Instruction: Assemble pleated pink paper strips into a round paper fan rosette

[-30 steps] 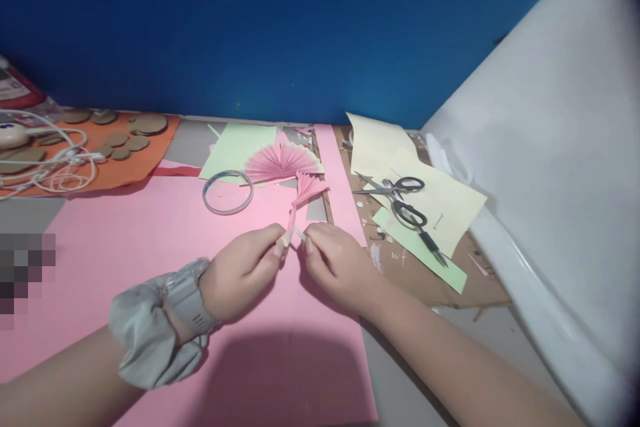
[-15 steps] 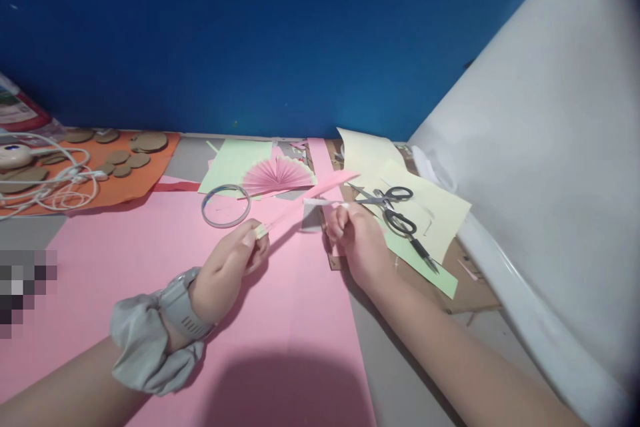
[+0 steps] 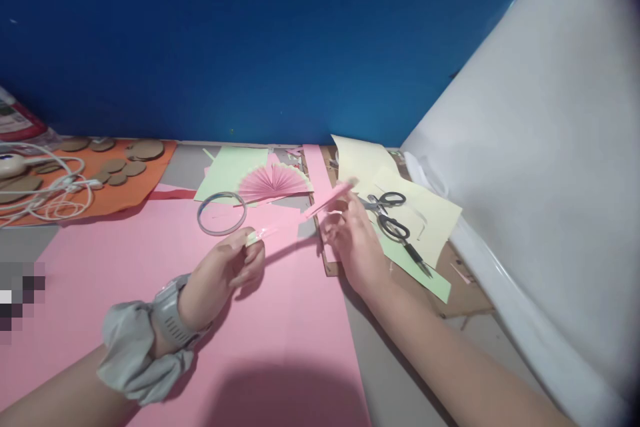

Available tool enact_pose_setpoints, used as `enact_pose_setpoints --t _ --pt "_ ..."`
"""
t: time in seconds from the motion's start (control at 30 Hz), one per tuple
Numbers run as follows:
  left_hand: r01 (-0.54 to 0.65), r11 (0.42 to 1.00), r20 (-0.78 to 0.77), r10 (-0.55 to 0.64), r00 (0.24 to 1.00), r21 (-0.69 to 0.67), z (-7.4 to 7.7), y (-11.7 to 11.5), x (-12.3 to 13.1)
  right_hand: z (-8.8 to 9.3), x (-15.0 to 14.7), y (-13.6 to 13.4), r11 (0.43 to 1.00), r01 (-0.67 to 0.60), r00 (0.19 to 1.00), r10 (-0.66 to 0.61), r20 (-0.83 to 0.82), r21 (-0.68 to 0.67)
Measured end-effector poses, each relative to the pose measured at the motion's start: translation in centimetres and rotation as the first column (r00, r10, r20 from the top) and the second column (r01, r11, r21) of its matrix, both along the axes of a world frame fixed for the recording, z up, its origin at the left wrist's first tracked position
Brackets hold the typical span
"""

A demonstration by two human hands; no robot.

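My left hand (image 3: 225, 270), with a grey watch (image 3: 173, 313) and a grey scrunchie (image 3: 135, 353) on its wrist, pinches the pale near end of a narrow folded pink paper strip (image 3: 327, 202). The strip slants up and away to the right, above a large pink sheet (image 3: 260, 313). Around its far end, the fingers of my right hand (image 3: 357, 240) are curled and slightly blurred. A pleated pink paper fan (image 3: 275, 183) lies behind the strip. Left of it rests a thin grey ring (image 3: 220, 233), like a nearly used-up tape roll.
Black-handled scissors (image 3: 393, 227) and a dark pen (image 3: 417, 259) lie on cream paper (image 3: 435, 213) and green paper (image 3: 443, 290) at right. Cardboard cutouts (image 3: 145, 149) and white cables (image 3: 65, 187) sit on orange paper at left. A blue wall (image 3: 225, 47) stands behind.
My right hand's fingers have moved onto the strip's far end; a white strip seen by them before no longer shows. The pink strip's far end sits slightly lower. The view has shifted slightly.
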State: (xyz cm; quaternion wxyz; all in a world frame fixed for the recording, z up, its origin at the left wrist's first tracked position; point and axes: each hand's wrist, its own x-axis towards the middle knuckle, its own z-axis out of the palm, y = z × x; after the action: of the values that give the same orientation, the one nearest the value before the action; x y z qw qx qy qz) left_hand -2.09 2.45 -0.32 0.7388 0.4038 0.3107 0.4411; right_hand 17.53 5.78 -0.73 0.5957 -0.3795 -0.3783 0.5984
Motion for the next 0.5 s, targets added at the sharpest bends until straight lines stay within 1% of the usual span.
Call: enact_pose_setpoints --t 0.07,0.13,0.23,0.3,0.37,0.43,0.5 --pt "0.072 0.993 0.091 -0.063 0.994 -0.091 0.2 0.2 -0.1 -0.1 -0.2 0.0 0.999 -0.04 0.999 0.04 -0.022 0.013" --pt "0.134 0.976 0.165 -0.105 0.981 -0.173 0.3 0.4 -0.3 -0.2 -0.2 0.1 0.999 -0.042 0.996 0.043 -0.075 0.011" --pt "0.162 0.954 0.25 -0.098 0.963 -0.251 0.4 0.7 -0.5 -0.1 -0.1 0.2 0.996 -0.084 0.986 0.084 -0.141 0.006" --pt "0.168 0.943 0.301 -0.077 0.95 -0.287 0.4 0.8 -0.7 0.2 -0.1 0.1 0.986 -0.166 0.978 0.169 -0.12 0.034" --pt "0.192 0.927 0.346 -0.073 0.935 -0.321 0.5 0.9 -0.8 0.4 0.0 -0.3 0.961 -0.27 0.96 0.273 -0.067 0.06" --pt "0.234 0.911 0.38 -0.094 0.92 -0.341 0.7 1.0 -1.0 0.5 0.1 -0.7 0.925 -0.377 0.924 0.379 -0.048 0.046" --pt "0.284 0.895 0.409 -0.129 0.903 -0.343 0.8 1.1 -1.2 0.4 0.3 -1.0 0.882 -0.471 0.878 0.471 -0.087 0.018"
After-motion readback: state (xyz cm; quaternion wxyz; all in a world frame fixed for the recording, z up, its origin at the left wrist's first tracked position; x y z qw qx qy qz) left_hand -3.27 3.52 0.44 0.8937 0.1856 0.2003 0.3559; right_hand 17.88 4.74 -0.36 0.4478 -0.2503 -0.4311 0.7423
